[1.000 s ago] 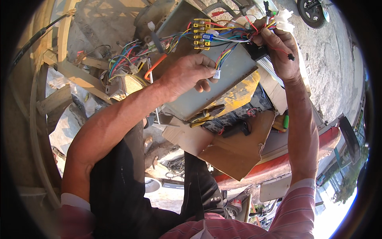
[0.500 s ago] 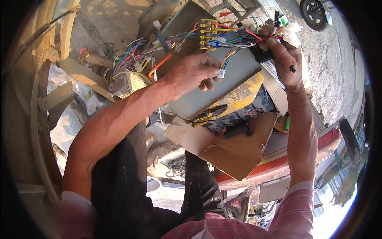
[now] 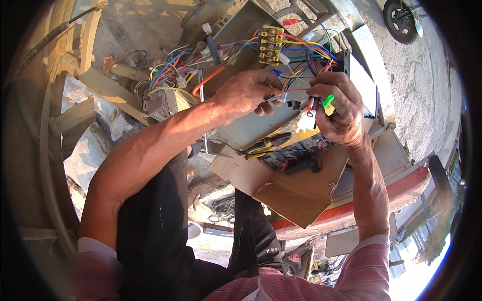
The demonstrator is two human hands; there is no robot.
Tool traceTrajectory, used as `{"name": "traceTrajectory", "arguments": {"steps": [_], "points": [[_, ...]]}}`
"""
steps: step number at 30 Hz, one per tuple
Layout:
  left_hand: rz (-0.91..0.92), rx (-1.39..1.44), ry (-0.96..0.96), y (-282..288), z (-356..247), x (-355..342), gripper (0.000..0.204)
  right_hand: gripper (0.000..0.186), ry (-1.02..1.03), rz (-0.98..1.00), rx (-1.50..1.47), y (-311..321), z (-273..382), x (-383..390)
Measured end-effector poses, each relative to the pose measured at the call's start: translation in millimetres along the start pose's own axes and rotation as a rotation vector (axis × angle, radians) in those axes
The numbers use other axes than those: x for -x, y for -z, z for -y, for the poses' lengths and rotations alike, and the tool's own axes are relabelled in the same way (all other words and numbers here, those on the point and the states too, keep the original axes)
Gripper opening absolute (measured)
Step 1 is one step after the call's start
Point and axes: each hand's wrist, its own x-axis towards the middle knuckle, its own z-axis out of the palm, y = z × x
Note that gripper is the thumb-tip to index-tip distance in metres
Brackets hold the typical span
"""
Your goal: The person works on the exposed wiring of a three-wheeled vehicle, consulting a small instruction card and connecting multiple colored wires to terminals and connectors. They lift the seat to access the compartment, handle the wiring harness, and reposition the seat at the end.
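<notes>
My left hand [image 3: 244, 94] pinches a small black wire plug [image 3: 270, 97]. A thin red wire [image 3: 296, 90] runs from near its fingertips toward my right hand. Beside those fingertips is a white connector [image 3: 283, 97] on coloured wires. My right hand [image 3: 342, 108] is closed around a bundle of wires; white connectors [image 3: 306, 122], a green connector [image 3: 328, 101] and a black connector [image 3: 294, 105] stick out from it. Just beyond the hands, a yellow terminal block [image 3: 271, 45] with metal screws has coloured wires on both sides.
To the left, tangled wires [image 3: 173, 70] lie by a finned metal box [image 3: 168, 103], with an orange-handled tool [image 3: 208, 80] nearby. Yellow-handled pliers [image 3: 268, 143] rest near a cardboard flap [image 3: 298, 193]. A metal panel [image 3: 241, 125] lies under the hands. A wheel [image 3: 400, 21] shows far right.
My right hand has come nearer and to the left, bringing its wire bundle beside my left hand. The left hand now pinches the black plug; the terminal block has shifted slightly right.
</notes>
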Motion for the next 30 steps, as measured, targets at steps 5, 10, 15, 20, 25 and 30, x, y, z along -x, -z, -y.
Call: {"name": "traceTrajectory", "arguments": {"steps": [5,10,15,20,25,30], "points": [[0.035,-0.075,-0.017,2.8,0.3,1.3,0.026,0.045,-0.066,0.022,0.031,-9.0,13.6,18.3],[0.035,-0.094,-0.035,2.4,1.5,0.8,0.028,0.044,-0.115,-0.005,0.017,-17.9,22.5,24.6],[0.02,-0.048,-0.042,0.9,3.4,0.2,0.028,0.045,-0.154,-0.01,0.035,-26.2,35.8,30.4],[0.012,-0.035,-0.014,0.0,0.7,2.2,0.026,0.046,-0.177,-0.082,-0.03,-29.1,44.0,37.6],[0.0,-0.085,-0.006,-0.2,-1.7,1.5,0.026,0.047,-0.267,-0.115,-0.048,-23.7,48.7,46.2],[0.005,-0.072,-0.011,-0.3,0.2,-1.4,0.032,0.041,-0.354,-0.147,-0.015,-18.9,48.2,56.0]]}}
